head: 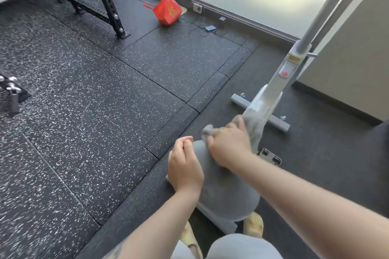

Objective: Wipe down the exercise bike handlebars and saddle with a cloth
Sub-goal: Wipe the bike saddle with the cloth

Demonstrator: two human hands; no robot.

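The saddle point(223, 176), grey, sits at lower centre of the frame, with the cloth point(251, 124) bunched at its front end and trailing up against the white bike frame point(273, 88) at centre right. The right hand point(228, 146) grasps the cloth and presses it on the saddle's nose; motion blur suggests a stroke in progress. The left hand point(185, 166) rests on the saddle's left edge, fingers loosely curled, holding nothing. Handlebars are not in view. Risks, as judged: the bunched cloth covers little surface, so the rear of the saddle may be missed; the trailing end could snag on the frame or the pedal point(270, 154) below. Containers: one red bag point(168, 11) stands on the floor at upper centre, near the window; its contents cannot be seen.
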